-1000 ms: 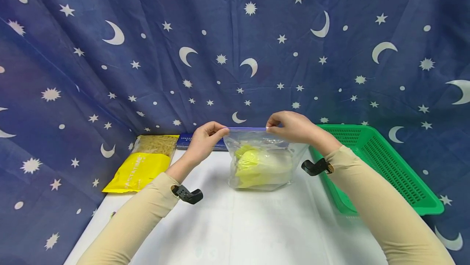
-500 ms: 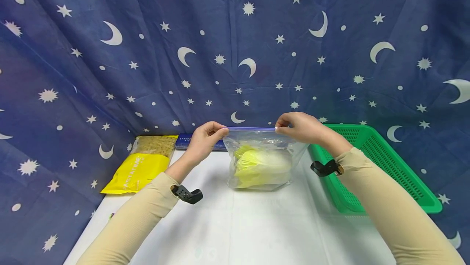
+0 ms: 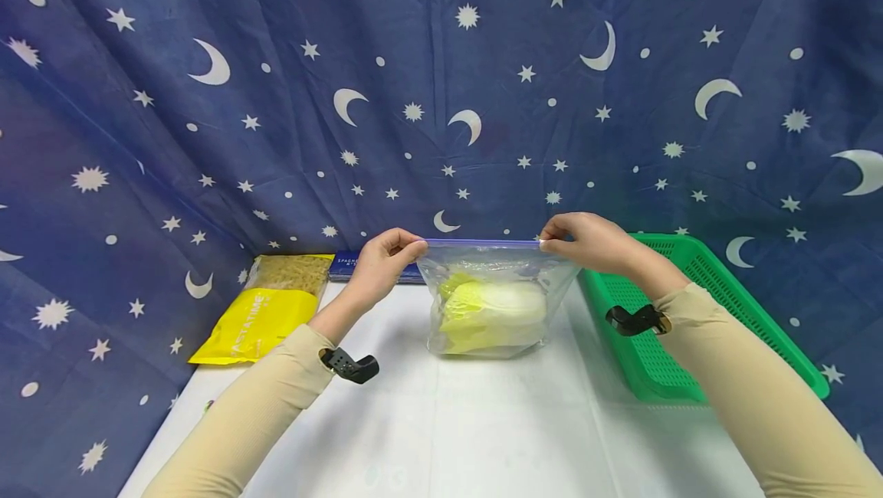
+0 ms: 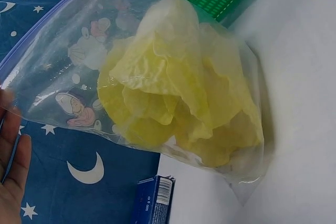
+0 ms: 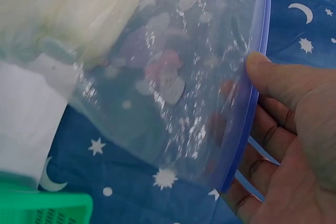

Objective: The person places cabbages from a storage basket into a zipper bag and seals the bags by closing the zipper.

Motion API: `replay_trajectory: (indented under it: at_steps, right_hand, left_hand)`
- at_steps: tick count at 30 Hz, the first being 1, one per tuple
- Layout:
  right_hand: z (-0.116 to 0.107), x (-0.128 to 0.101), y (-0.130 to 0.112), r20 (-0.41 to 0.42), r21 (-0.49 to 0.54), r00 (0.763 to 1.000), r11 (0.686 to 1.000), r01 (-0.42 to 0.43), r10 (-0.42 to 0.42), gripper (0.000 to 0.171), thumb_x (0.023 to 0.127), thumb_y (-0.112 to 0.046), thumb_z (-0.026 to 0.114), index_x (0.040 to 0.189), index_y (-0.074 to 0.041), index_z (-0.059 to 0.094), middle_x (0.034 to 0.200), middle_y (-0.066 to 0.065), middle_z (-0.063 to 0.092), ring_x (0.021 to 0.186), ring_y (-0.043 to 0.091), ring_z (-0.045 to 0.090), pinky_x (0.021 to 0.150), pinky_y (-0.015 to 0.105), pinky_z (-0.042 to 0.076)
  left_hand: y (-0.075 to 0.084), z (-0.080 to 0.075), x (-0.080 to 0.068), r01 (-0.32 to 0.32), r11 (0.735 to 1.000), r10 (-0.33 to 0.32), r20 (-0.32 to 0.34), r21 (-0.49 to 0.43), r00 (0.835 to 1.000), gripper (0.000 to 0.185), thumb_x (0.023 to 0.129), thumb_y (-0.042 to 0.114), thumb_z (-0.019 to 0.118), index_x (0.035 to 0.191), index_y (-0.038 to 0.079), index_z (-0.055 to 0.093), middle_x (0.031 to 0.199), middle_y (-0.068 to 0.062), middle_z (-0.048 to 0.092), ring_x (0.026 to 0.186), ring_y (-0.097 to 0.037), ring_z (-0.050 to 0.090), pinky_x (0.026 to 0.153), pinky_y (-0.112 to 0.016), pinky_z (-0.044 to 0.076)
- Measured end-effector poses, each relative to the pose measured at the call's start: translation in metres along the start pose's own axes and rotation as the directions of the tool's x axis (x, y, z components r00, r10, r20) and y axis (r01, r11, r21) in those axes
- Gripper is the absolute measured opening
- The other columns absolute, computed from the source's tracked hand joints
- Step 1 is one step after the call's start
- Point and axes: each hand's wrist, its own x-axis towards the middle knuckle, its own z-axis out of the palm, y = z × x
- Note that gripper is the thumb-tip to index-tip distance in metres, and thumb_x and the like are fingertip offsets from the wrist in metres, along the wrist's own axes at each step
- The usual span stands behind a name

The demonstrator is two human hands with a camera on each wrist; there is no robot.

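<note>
A clear zip bag (image 3: 562, 272) with a purple zip strip stands upright on the white table, its top edge stretched between both hands. Inside lies a napa cabbage (image 3: 493, 305), yellow leaves to the left and pale stem to the right. My left hand (image 3: 382, 264) pinches the bag's upper left corner between thumb and forefinger. Near the upper right end, my right hand (image 3: 593, 241) pinches the zip strip. In the right wrist view the thumb presses the purple strip (image 5: 251, 114) and the other fingers lie behind the bag. Cartoon prints (image 4: 76, 109) show on the plastic.
At the right stands a green perforated basket (image 3: 641, 375), partly behind the right forearm. A yellow pasta bag (image 3: 258, 322) lies at the left. Blue spaghetti boxes (image 3: 341, 267) rest at the back by the starry curtain (image 3: 414, 46).
My right hand has slid rightward along the zip strip, from past the middle to near the right end. My left hand stays at the left corner.
</note>
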Motion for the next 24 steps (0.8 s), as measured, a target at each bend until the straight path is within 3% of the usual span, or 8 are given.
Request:
replay_trajectory:
  at_steps: [13, 20, 24]
  right_hand:
    - [-0.004, -0.013, 0.014, -0.010, 0.014, 1.000, 1.000, -0.015, 0.015, 0.024, 0.104, -0.030, 0.062, 0.118, -0.011, 0.068, 0.115, 0.006, 0.068, 0.104, 0.025, 0.062, 0.085, 0.045, 0.052]
    - [-0.008, -0.018, 0.020, -0.008, 0.017, 1.000, 1.000, -0.022, 0.022, 0.023, 0.104, -0.029, 0.062, 0.118, -0.012, 0.068, 0.116, 0.006, 0.068, 0.107, 0.025, 0.062, 0.088, 0.047, 0.052]
    - [-0.010, -0.021, 0.023, -0.010, 0.019, 1.000, 1.000, -0.014, 0.014, 0.024, 0.104, -0.029, 0.062, 0.119, -0.011, 0.068, 0.119, 0.007, 0.068, 0.108, 0.026, 0.062, 0.089, 0.048, 0.052]
  left_hand:
    - [0.001, 0.001, -0.001, 0.006, 1.000, -0.006, 0.008, -0.003, 1.000, 0.024, 0.096, 0.037, 0.072, 0.103, 0.014, 0.074, 0.100, -0.004, 0.072, 0.096, -0.021, 0.068, 0.091, -0.038, 0.058]
    - [0.001, 0.001, 0.000, 0.005, 1.000, -0.005, 0.004, -0.019, 1.000, 0.025, 0.096, 0.035, 0.072, 0.104, 0.011, 0.074, 0.101, -0.006, 0.072, 0.096, -0.023, 0.068, 0.096, -0.051, 0.055]
    - [0.001, 0.001, 0.000, 0.010, 1.000, -0.010, 0.006, -0.013, 1.000, 0.026, 0.096, 0.035, 0.072, 0.105, 0.010, 0.074, 0.101, -0.007, 0.072, 0.096, -0.023, 0.068, 0.095, -0.047, 0.056]
